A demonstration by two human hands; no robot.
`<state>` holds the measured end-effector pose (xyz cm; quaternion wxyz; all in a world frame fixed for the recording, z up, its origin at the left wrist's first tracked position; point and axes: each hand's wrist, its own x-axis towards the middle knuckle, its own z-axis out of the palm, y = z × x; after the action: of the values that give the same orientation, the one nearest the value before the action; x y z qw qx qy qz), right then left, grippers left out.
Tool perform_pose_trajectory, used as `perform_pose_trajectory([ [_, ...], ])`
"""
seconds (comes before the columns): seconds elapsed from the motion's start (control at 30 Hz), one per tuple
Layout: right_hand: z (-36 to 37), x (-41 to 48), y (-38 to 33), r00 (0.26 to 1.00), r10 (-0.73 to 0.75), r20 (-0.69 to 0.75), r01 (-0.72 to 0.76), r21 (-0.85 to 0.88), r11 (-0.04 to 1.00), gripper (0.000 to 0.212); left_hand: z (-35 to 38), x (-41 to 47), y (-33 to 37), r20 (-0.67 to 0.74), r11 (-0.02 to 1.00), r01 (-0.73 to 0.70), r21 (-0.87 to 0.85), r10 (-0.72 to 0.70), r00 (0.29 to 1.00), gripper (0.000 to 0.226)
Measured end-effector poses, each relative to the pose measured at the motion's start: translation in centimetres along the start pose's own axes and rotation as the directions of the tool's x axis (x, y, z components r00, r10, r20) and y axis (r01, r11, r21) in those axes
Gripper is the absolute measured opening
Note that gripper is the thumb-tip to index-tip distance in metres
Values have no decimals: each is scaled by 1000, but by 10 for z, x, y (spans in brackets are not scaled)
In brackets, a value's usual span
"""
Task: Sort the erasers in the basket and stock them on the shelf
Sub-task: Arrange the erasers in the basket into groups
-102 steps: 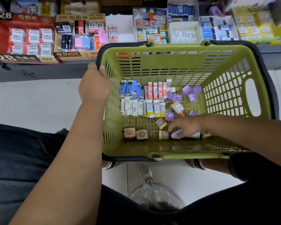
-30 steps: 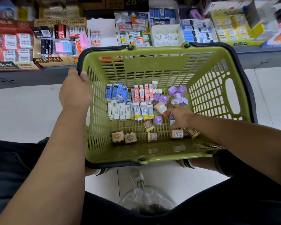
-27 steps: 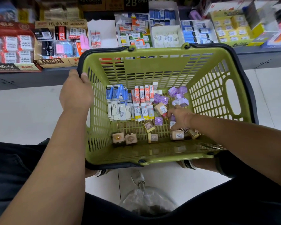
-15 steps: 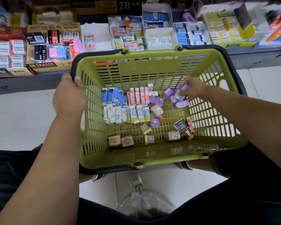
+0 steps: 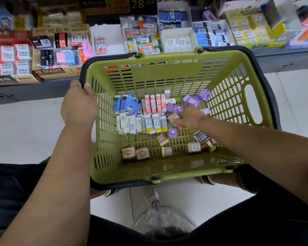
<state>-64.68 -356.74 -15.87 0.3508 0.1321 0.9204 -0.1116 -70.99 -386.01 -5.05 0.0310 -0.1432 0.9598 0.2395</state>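
Note:
A green basket (image 5: pixel 167 55) with a black rim stands on the floor in front of me. Inside lie blue erasers (image 5: pixel 123 102), orange erasers (image 5: pixel 153 103) and a row of white erasers (image 5: pixel 140 123). Purple erasers (image 5: pixel 196 99) sit at the back right, and beige cube erasers (image 5: pixel 134 153) are along the near wall. My left hand (image 5: pixel 78 105) grips the basket's left rim. My right hand (image 5: pixel 192 118) is low in the middle of the basket, fingers curled on a beige eraser (image 5: pixel 172 116). The grip is partly blurred.
The low grey shelf (image 5: pixel 25 91) behind the basket carries open display boxes: a 4B eraser box (image 5: pixel 60 55), a nearly empty white box (image 5: pixel 107 38), mixed eraser boxes (image 5: pixel 142 39) and blue ones (image 5: pixel 212 35). A plastic bag (image 5: pixel 160 221) lies between my knees.
My right hand moved from the near right corner up to the purple pile, left purple erasers there, then came back to the beige eraser in the middle. The left hand stayed on the rim.

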Motion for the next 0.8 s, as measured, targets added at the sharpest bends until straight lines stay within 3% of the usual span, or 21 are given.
perform_pose_trajectory([
  [0.27, 7, -4, 0, 996, 48, 71, -61, 186, 981, 36, 0, 0, 0, 3, 1000, -9, -11, 9, 1000, 36],
  [0.43, -31, -26, 1, 1000, 7, 27, -13, 248, 969, 36, -1, 0, 1, 6, 1000, 0, -22, 0, 1000, 35],
  [0.6, -46, -58, -53, 959, -263, -105, 279, 199, 939, 37, -2, -1, 2, 9, 999, 9, -41, -8, 1000, 33],
  [0.7, -19, -68, -97, 906, -421, -46, 423, 148, 894, 31, -1, -1, 1, 12, 998, 4, -56, -4, 1000, 33],
  [0.8, 10, -62, -122, 894, -448, -18, 448, 70, 891, 19, -1, -1, 0, 9, 998, 6, -62, -5, 1000, 32],
])
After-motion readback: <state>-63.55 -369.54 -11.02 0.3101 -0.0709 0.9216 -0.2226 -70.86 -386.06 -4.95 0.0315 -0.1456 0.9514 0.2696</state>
